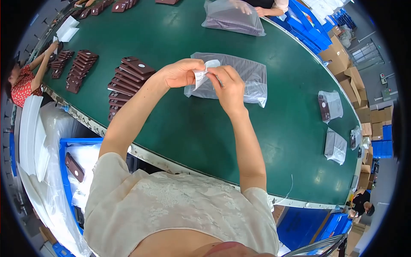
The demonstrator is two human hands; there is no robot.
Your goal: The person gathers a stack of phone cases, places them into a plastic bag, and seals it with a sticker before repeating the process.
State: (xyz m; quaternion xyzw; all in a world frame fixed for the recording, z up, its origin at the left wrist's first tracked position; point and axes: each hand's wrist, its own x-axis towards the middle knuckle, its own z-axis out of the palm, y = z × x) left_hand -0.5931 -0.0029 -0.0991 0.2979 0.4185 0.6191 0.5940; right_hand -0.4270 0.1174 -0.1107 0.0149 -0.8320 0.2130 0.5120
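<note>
My left hand (182,73) is closed on a small white printed label (199,80), holding it over the table. The fingertips of my right hand (229,83) pinch the right edge of this label. Just beyond and below both hands, a clear plastic bag (252,77) wraps a flat dark bundle lying on the green table (171,124). To the left of my left forearm are overlapping rows of dark brown phone cases (128,75), some with a round white sticker.
Smaller bagged packs (335,145) lie near the table's right edge. Another large bagged bundle (233,19) is at the far side, by a co-worker's hand. At left, a person in red (26,88) reaches over the table. A blue bin (64,171) stands by my left side.
</note>
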